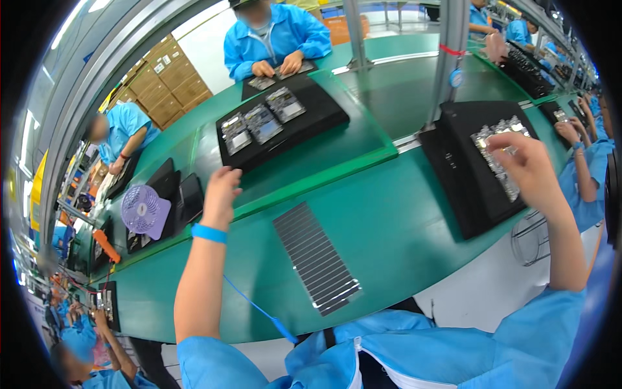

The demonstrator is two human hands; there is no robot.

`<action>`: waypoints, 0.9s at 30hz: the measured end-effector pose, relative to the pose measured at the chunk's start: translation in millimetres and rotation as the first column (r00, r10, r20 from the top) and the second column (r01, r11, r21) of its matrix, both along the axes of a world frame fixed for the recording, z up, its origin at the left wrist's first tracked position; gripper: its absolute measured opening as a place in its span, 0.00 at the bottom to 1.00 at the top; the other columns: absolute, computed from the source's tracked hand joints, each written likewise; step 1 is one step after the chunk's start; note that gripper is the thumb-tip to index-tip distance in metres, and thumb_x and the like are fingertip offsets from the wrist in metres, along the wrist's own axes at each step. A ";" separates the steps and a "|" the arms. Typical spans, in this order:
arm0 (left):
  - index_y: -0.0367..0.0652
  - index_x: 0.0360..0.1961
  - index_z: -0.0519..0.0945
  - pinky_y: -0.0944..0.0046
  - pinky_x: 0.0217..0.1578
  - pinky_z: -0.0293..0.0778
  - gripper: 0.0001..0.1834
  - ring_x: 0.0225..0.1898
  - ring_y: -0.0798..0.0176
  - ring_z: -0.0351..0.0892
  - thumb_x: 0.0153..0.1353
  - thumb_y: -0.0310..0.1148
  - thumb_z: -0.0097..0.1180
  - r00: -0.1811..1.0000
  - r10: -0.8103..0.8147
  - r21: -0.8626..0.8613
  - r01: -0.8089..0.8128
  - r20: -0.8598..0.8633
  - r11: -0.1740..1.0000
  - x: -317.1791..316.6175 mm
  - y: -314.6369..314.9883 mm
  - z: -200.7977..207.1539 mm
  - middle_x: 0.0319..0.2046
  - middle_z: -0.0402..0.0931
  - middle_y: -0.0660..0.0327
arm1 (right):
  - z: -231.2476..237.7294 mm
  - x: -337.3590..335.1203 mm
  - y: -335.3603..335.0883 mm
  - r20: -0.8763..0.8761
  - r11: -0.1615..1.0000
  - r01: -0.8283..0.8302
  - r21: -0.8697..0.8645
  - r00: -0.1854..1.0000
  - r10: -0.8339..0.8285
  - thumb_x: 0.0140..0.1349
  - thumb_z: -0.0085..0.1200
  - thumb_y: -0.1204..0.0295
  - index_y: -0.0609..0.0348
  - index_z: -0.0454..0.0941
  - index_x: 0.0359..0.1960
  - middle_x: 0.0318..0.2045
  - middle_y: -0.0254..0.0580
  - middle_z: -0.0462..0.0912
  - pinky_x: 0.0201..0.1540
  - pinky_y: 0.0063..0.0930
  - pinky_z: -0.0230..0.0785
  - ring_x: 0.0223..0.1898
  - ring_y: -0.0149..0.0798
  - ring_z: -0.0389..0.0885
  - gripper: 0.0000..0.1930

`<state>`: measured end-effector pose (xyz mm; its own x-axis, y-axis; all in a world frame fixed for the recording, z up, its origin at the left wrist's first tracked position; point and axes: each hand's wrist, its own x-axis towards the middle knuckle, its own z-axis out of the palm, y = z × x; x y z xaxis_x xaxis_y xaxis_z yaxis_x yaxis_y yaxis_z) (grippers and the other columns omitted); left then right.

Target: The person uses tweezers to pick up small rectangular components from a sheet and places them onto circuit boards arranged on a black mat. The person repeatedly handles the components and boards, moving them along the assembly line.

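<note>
My right hand [530, 170] is over a circuit board [503, 174] crowded with silvery parts, lying on a black foam pad at the right. Its thumb and forefinger curve together in a pinch against the board's upper part; whatever is between them is too small to make out. My left hand [222, 198], with a blue wrist band [209, 233] and its cord, hangs over the green bench. It seems empty, with fingers loosely bent and apart, close to the near left corner of another black pad. Between my arms lies a sheet of dark strips [315, 256] on the bench.
Beyond a green rail [324, 178], a black pad [311, 123] carries several circuit boards. A lilac fan [144, 211] stands at left, near an orange-handled tool [105, 245]. A metal post [447, 71] rises behind the right pad. Co-workers sit opposite and at both sides.
</note>
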<state>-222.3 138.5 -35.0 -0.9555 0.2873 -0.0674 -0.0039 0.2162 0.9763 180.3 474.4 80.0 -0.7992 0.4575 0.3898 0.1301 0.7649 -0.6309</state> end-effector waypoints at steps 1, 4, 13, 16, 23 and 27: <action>0.38 0.56 0.68 0.58 0.47 0.68 0.28 0.45 0.62 0.68 0.57 0.38 0.58 0.991 0.115 -0.018 -0.115 0.060 0.993 -26.2 -33.5 0.3 0.46 0.69 0.60 | -6.7 -35.6 -19.6 0.038 0.981 -0.183 0.060 0.983 0.181 0.62 0.52 0.70 0.67 0.78 0.37 0.31 0.46 0.82 0.40 0.31 0.70 0.32 0.41 0.80 0.10; 0.39 0.52 0.70 0.56 0.49 0.67 0.23 0.46 0.56 0.68 0.58 0.38 0.57 0.858 0.196 0.064 -0.256 0.475 0.965 -79.6 -41.9 -20.8 0.46 0.69 0.57 | -32.8 -159.9 -21.5 0.327 0.958 -0.285 -0.027 0.903 0.278 0.64 0.49 0.65 0.67 0.76 0.33 0.26 0.43 0.79 0.35 0.36 0.67 0.28 0.38 0.75 0.14; 0.48 0.38 0.75 0.63 0.27 0.70 0.09 0.33 0.63 0.70 0.57 0.33 0.60 0.917 -0.022 0.094 -0.017 0.397 0.995 -140.9 11.4 -45.0 0.33 0.73 0.63 | -150.0 -381.3 52.3 0.179 0.651 0.303 -0.696 0.951 -0.251 0.53 0.63 0.58 0.63 0.77 0.31 0.20 0.36 0.67 0.21 0.32 0.52 0.20 0.33 0.62 0.18; 0.48 0.36 0.76 0.63 0.30 0.67 0.07 0.35 0.65 0.69 0.56 0.33 0.60 0.911 -0.080 0.168 0.012 0.405 0.986 -136.3 1.7 -42.7 0.34 0.75 0.65 | -153.7 -382.5 55.0 0.231 0.712 0.266 -0.650 0.962 -0.148 0.49 0.68 0.55 0.61 0.77 0.30 0.17 0.33 0.64 0.19 0.31 0.51 0.17 0.30 0.58 0.21; 0.43 0.41 0.76 0.67 0.30 0.66 0.10 0.35 0.71 0.72 0.62 0.36 0.55 0.883 -0.326 0.125 0.301 0.337 0.945 -11.3 -55.6 -18.8 0.37 0.77 0.66 | -131.1 -267.0 26.5 0.286 0.771 0.246 -0.587 0.954 -0.088 0.52 0.65 0.57 0.54 0.68 0.21 0.13 0.23 0.56 0.15 0.21 0.38 0.12 0.20 0.47 0.19; 0.38 0.46 0.73 0.73 0.31 0.67 0.15 0.34 0.74 0.72 0.64 0.38 0.53 0.918 -0.254 0.095 0.236 0.303 0.967 91.1 -107.2 -9.1 0.39 0.76 0.65 | -126.9 -182.7 -31.4 0.319 0.806 0.191 -0.560 0.948 -0.003 0.56 0.62 0.55 0.56 0.71 0.24 0.11 0.19 0.53 0.14 0.20 0.37 0.11 0.18 0.46 0.19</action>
<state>-131.2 31.2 -44.1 -0.7884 0.5216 -0.3262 -0.2626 0.1943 0.9452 -2.4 442.9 -46.9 -0.7693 0.6022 -0.2132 0.4306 0.2423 -0.8694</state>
